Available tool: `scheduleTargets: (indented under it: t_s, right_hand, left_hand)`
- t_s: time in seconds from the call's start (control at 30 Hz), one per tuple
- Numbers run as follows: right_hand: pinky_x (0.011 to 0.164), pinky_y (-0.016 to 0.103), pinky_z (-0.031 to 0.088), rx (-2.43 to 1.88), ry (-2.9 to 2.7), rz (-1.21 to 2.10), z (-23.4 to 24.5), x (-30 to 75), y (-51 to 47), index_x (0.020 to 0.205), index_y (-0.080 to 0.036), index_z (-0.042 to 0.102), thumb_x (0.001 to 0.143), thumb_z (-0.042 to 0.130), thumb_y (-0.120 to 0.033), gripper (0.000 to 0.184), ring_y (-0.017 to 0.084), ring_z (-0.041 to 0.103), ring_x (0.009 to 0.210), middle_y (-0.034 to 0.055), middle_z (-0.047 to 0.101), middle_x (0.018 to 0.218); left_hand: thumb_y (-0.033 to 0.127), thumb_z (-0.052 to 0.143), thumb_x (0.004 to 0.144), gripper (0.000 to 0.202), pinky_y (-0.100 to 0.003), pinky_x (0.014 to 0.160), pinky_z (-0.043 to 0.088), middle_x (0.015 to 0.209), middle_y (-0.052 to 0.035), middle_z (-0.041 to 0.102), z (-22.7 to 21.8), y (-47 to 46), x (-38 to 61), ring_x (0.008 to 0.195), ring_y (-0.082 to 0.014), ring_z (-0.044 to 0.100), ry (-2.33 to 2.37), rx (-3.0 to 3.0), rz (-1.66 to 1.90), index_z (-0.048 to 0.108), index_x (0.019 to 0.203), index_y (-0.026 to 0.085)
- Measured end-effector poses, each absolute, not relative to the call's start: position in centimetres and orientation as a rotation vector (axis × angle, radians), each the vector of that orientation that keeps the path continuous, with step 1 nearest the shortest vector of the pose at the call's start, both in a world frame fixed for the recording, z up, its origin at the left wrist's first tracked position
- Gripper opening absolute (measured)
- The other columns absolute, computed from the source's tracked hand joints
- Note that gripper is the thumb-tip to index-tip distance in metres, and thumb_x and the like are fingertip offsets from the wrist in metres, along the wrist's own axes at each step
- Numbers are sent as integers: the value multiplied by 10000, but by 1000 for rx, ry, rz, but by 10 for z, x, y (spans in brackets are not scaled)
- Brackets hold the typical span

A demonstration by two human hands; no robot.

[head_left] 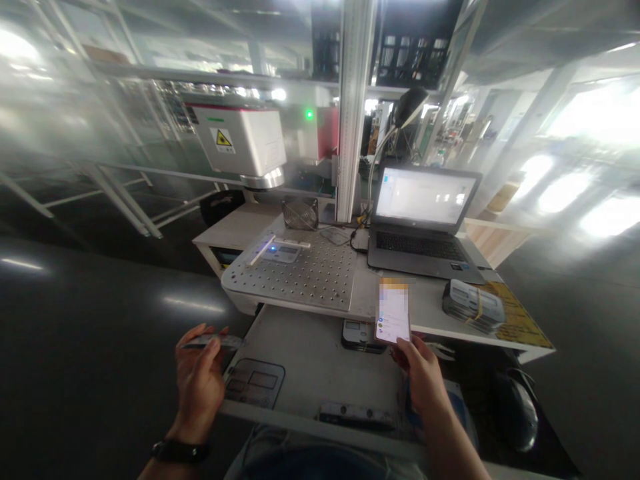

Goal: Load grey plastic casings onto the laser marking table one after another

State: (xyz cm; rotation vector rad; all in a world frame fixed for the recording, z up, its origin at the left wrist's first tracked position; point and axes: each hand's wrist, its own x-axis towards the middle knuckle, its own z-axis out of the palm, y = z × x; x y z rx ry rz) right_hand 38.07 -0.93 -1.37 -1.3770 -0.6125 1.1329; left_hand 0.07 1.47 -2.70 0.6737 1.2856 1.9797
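Note:
My right hand (pixel 423 370) is closed around a lit smartphone (pixel 393 315), held upright over the front edge of the white bench (pixel 430 310). My left hand (pixel 199 373), with a black watch on the wrist, pinches a thin flat grey part (pixel 213 342) by its edge, just left of the lower white shelf (pixel 310 363). A similar flat part (pixel 281 253) lies on the perforated metal plate (pixel 300 273) under the laser head (pixel 240 140), with a blue light spot on it.
An open laptop (pixel 425 223) stands at the back right of the bench. A banded stack of grey parts (pixel 473 305) lies to its right front. A small fan (pixel 300 213) and a gooseneck lamp (pixel 407 107) stand behind the plate. A dark shoe (pixel 517 407) shows on the floor.

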Motion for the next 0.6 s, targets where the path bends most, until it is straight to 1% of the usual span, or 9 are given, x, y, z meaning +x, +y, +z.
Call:
scheduleTargets:
  t_s: [0.17, 0.23, 0.37, 0.53, 0.6]
  right_hand:
    - [661, 255, 500, -1362, -584, 1145, -15, 380, -8, 954, -166, 721, 670, 794, -413, 384, 139, 612, 695, 16, 745, 824]
    - [652, 248, 495, -1360, -584, 1145, -16, 379, -8, 956, -165, 720, 669, 794, -416, 389, 134, 608, 691, 11, 742, 811]
    - [689, 253, 501, -1361, -595, 1156, -15, 380, -9, 985, -173, 716, 686, 791, -449, 414, 142, 617, 736, 14, 744, 851]
    - [644, 230, 467, -1411, -619, 1154, -10, 379, -11, 891, -174, 707, 703, 788, -491, 378, 118, 576, 674, -19, 680, 721]
    - [640, 227, 463, -1395, -626, 1160, -10, 380, -12, 891, -175, 703, 705, 787, -491, 375, 115, 567, 670, -26, 664, 703]
  left_hand:
    - [294, 779, 714, 489, -219, 687, 470, 1054, 37, 595, -26, 13, 0, 873, -124, 662, 1290, 672, 1975, 581, 1161, 294]
    - [294, 779, 715, 491, -218, 683, 468, 1051, 38, 596, -27, 13, 0, 874, -125, 662, 1291, 673, 1975, 580, 1164, 297]
    - [308, 781, 711, 489, -226, 693, 472, 1052, 37, 596, -27, 13, 0, 879, -128, 658, 1293, 670, 1974, 580, 1157, 298]
    - [306, 780, 712, 491, -228, 699, 471, 1072, 33, 597, -27, 13, 1, 888, -129, 654, 1298, 679, 1969, 580, 1159, 298]
    - [304, 781, 708, 494, -234, 701, 476, 1067, 32, 597, -27, 13, 0, 883, -132, 655, 1298, 681, 1968, 580, 1159, 299]
